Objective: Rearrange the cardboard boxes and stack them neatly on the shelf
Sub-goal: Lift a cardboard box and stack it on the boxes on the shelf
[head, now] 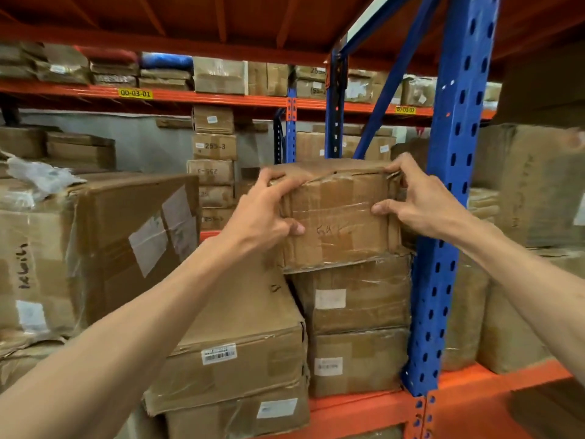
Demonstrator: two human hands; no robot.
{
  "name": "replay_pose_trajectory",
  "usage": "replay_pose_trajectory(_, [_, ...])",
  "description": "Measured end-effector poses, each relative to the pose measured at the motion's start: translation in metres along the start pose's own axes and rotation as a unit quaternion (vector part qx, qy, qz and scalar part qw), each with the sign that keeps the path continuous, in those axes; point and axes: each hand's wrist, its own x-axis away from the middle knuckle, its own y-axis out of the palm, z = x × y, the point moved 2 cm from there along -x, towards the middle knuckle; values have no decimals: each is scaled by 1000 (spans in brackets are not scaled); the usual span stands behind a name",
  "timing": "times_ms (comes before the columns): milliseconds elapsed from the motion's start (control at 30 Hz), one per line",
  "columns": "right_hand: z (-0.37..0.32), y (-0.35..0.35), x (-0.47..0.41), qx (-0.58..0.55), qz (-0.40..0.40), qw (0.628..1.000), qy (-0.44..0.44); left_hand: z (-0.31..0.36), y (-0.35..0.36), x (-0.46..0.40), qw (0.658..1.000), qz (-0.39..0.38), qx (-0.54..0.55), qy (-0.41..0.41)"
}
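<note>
Fingers [278, 180] of the left hand [266, 210] are curling over the top left corner of a worn brown cardboard box wrapped in clear tape [338, 217], with the thumb pressing on its front face, while the right hand [418, 198] is clamping the top right corner, thumb on the front and fingers over the upper edge. This taped box is sitting on top of a stack of two plastic-wrapped brown cartons with white labels [354, 327] on the orange steel shelf [364, 410]. A blue perforated upright post [449, 185] is standing just beside the box's right side, crowding the right hand. Leaning against the stack on the left is a tilted brown carton with a barcode label [240, 340], lying on another carton. Farther left, a large plastic-wrapped box [95, 248] is filling the shelf, and more cartons are sitting behind and beyond the post.
</note>
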Motion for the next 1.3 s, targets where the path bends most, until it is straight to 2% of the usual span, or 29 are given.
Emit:
replay_pose_trajectory(100, [33,-18,2,98,13,995,28,20,35,-37,998,-56,-13,7])
replay_pose_trajectory(233, [47,-10,-1,232,-4,972,28,22,61,-58,999,-50,-18,0])
replay_pose_trajectory(267, [47,-7,-1,275,15,961,16,19,63,-59,999,-50,-17,-1])
replay_pose_trajectory(333, [46,-9,-3,372,68,923,-74,16,63,-61,999,-52,-16,2])
replay_pose_trajectory(367, [44,-10,-7,382,47,915,-122,16,63,-62,999,-49,-17,4])
replay_pose_trajectory(433, [43,-3,-15,335,-65,931,-129,18,64,-63,998,-50,-26,5])
replay_pose_trajectory(500, [47,10,-21,341,-96,926,-135,17,65,-65,997,-60,-40,8])
replay_pose_trajectory(600, [55,17,-18,360,-54,915,-175,9,64,-63,990,-107,-90,21])
replay_pose_trajectory(667, [62,18,-9,367,-18,908,-203,5,66,-55,976,-115,-175,66])
replay_pose_trajectory(767, [69,28,7,361,27,905,-221,0,76,-38,958,-45,-256,123])
replay_pose_trajectory(933, [74,34,16,346,76,909,-219,12,100,-39,969,12,-225,103])
replay_pose_trajectory(1100, [81,48,19,338,96,915,-199,7,114,-45,960,58,-255,101])
replay_pose_trajectory(1300, [79,47,20,366,65,911,-181,9,110,-44,957,12,-278,78])
